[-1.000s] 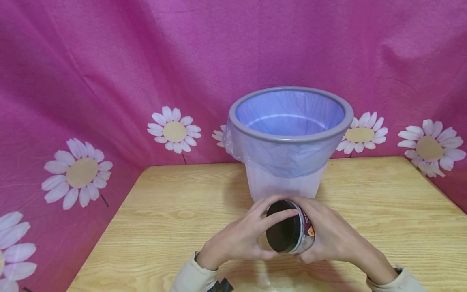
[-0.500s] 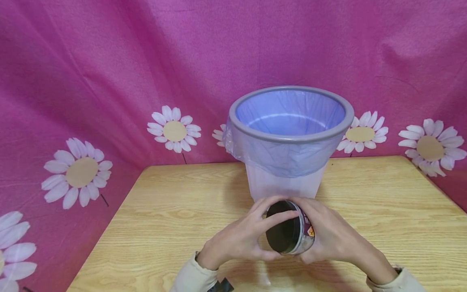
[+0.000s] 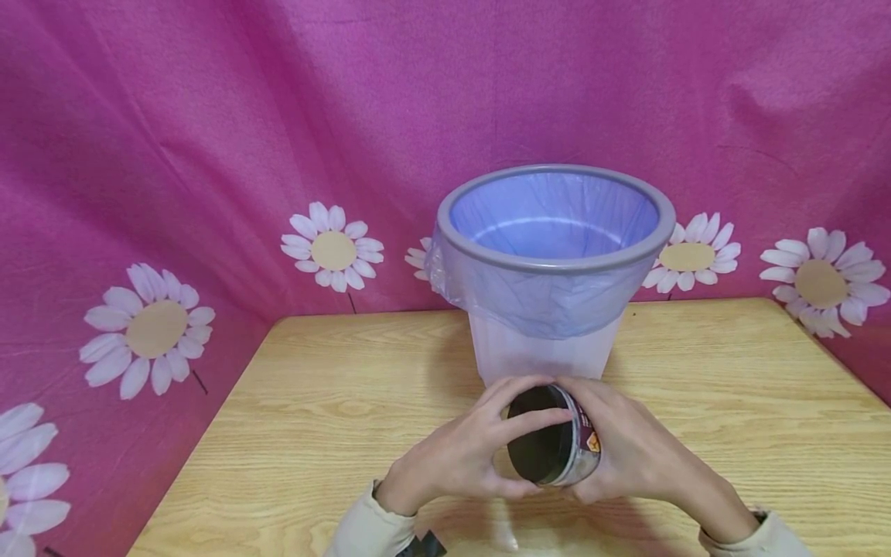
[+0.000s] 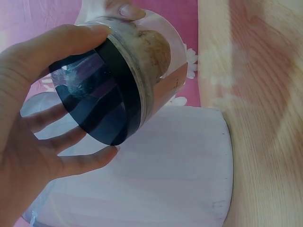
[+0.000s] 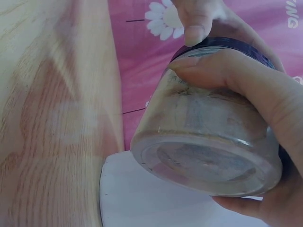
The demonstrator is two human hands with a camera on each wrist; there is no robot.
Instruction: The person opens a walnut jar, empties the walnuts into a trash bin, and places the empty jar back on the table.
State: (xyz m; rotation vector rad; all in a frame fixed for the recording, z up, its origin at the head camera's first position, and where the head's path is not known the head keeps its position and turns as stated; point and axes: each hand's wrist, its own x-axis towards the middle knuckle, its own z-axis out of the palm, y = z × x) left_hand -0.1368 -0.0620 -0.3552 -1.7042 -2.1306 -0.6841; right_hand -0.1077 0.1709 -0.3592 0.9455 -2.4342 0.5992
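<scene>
Glass jar (image 3: 557, 437) lay sideways between both hands, lid (image 3: 536, 445) facing left: left hand (image 3: 455, 456) curled round the lid, right hand (image 3: 636, 452) gripping the body.

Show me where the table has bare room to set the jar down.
Bare wood lies left of the bin, out to the table edge by the curtain, and right of it toward the far right corner. It is crowded in the middle front, where the left hand and right hand hold the jar just before the bin.
</scene>
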